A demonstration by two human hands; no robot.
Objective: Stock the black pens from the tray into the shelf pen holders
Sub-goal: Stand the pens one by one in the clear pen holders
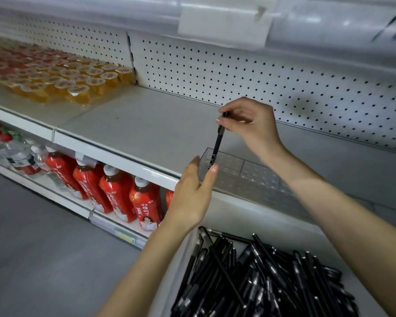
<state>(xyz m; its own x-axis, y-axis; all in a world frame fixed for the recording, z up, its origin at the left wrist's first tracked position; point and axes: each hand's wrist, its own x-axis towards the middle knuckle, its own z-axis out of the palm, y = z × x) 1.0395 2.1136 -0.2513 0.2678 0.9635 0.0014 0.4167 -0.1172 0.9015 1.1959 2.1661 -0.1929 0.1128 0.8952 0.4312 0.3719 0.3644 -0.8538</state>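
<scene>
My right hand (249, 124) pinched a slim black pen (217, 143) upright, tip inside the clear gridded pen holder (249, 172) on the shelf (135, 124). My left hand (192, 195), fingers straight, touched its corner.

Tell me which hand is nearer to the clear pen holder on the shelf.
Left. The left hand touches the pen holder at its front left corner; the right hand is above it, pinching a black pen whose tip reaches into it.
</scene>
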